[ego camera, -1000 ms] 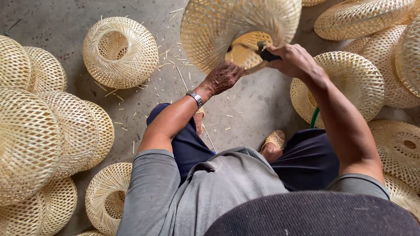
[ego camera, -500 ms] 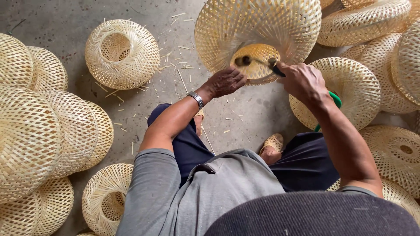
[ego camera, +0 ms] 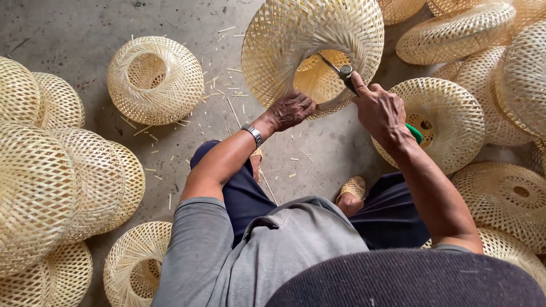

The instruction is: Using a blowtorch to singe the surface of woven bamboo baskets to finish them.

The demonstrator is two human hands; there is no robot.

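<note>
Setting: We look down on a seated person on a grey concrete floor, ringed by finished woven bamboo shades.
Work piece: A large woven bamboo shade stands tilted on the floor just ahead of the knees, its open mouth turned toward us, so that the inner weave shows.
Left hand: We see its fingers curled onto the lower rim of the shade, gripping it and holding it steady; a wristwatch sits on the wrist.
Right hand: We see it clenched around green-handled scissors, whose metal blades reach into the mouth of the shade at the rim; a green handle tip shows below the hand.
Step in hand: We judge this to be trimming, the blades working along the rim where strip ends would stick out; whether they are cutting at this instant we cannot tell.
Next move: We judge that it calls for the left hand to turn the rim so an untrimmed stretch meets the blades, with its fingers kept clear of the points.
Offcuts: Short bamboo slivers lie scattered on the floor beside the shade.
Neighbours: A smaller round shade lies to the left, well apart; a flatter one lies just behind the right hand.
</note>
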